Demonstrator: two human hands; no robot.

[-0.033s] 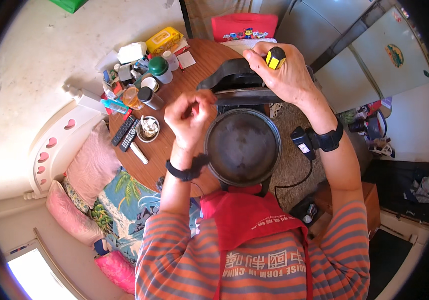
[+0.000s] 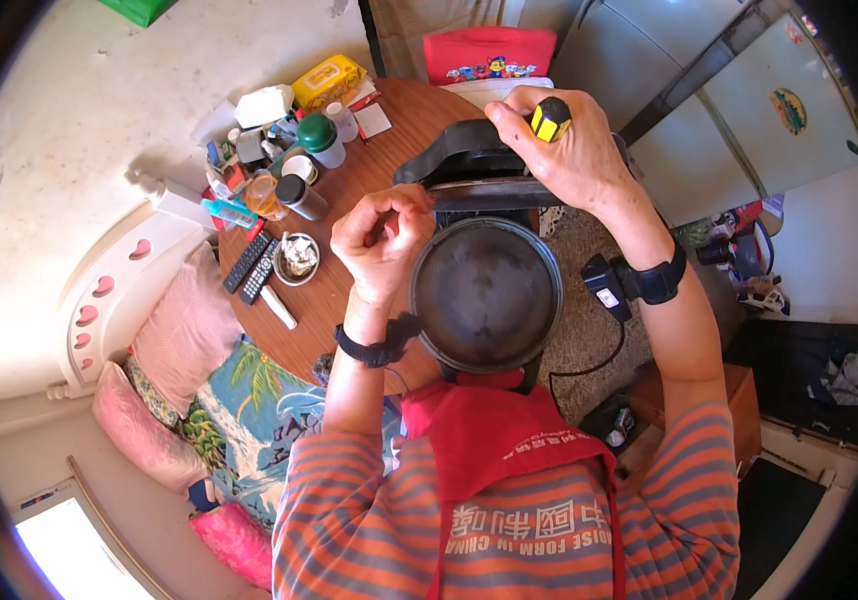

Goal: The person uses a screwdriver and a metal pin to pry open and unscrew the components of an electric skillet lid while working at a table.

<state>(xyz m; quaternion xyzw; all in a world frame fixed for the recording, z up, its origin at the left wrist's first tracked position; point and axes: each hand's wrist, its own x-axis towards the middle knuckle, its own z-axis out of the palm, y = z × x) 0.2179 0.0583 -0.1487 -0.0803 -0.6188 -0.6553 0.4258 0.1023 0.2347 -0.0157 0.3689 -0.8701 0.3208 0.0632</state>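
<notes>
In my right hand (image 2: 577, 145) is a screwdriver with a yellow and black handle (image 2: 551, 118), gripped in closed fingers at the right end of a raised black lid (image 2: 474, 150). The blade is hidden behind the hand and the lid. My left hand (image 2: 381, 240) is curled, thumb and forefinger pinched together near the left end of the lid's lower edge. Whatever the pinch holds, if anything, is too small to make out. Below the lid, close to my red apron, lies the round dark pan (image 2: 486, 295) of what looks like an electric griddle.
The round wooden table (image 2: 289, 335) carries two remote controls (image 2: 252, 265), a bowl of crumpled scraps (image 2: 298, 258), a black-capped jar (image 2: 302, 196), a green-lidded container (image 2: 321, 139) and a yellow wipes pack (image 2: 329, 82). A red chair back (image 2: 489, 54) stands behind it.
My left hand and wrist have shifted very slightly to the right. The right hand, the screwdriver and the griddle look the same.
</notes>
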